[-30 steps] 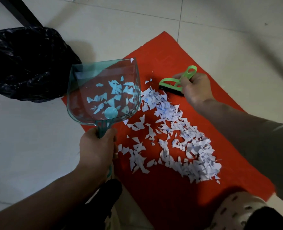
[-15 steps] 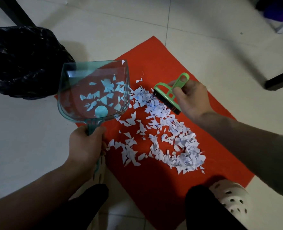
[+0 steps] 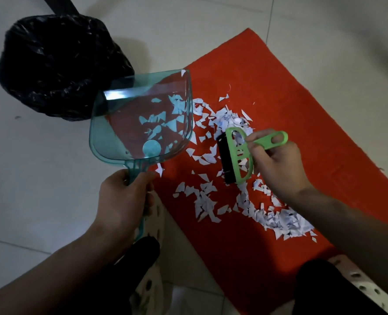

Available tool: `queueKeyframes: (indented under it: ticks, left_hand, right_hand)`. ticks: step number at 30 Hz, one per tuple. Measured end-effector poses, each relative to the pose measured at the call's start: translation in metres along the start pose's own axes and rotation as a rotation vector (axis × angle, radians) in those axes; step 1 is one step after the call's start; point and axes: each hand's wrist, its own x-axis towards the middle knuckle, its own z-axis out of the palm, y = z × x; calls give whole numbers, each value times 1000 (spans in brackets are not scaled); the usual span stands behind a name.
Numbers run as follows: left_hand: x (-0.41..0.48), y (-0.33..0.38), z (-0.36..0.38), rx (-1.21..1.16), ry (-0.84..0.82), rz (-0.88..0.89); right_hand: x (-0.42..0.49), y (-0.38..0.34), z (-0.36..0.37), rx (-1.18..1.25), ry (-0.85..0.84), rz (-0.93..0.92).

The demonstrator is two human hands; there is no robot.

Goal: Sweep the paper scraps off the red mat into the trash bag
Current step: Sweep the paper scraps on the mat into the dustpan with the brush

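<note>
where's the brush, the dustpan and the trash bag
brush [image 3: 225,158], head view, on its black bristles
dustpan [image 3: 120,137], head view, on the pan's clear floor
trash bag [image 3: 52,64], head view, on its crumpled black side

The floor is laid with large, pale grey-white glossy tiles [image 3: 40,178], parted by thin dark grout lines [image 3: 271,19], one running down from the top edge and another crossing the lower left corner. A flat black bar, seemingly a furniture leg [image 3: 61,5], slants in at the top left. The light is dim and uneven, and a soft diagonal shadow [image 3: 370,48] lies across the upper right tiles.
</note>
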Motion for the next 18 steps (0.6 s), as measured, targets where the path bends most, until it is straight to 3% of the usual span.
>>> queueKeyframes:
  ticks: [7, 18]
  left_hand:
    - [-2, -7, 2, 46, 26, 18]
    - [-10, -20, -1, 127, -13, 63]
  right_hand:
    - [-40, 0, 18, 209, -198, 153]
    - [-73, 12, 66, 59, -388, -83]
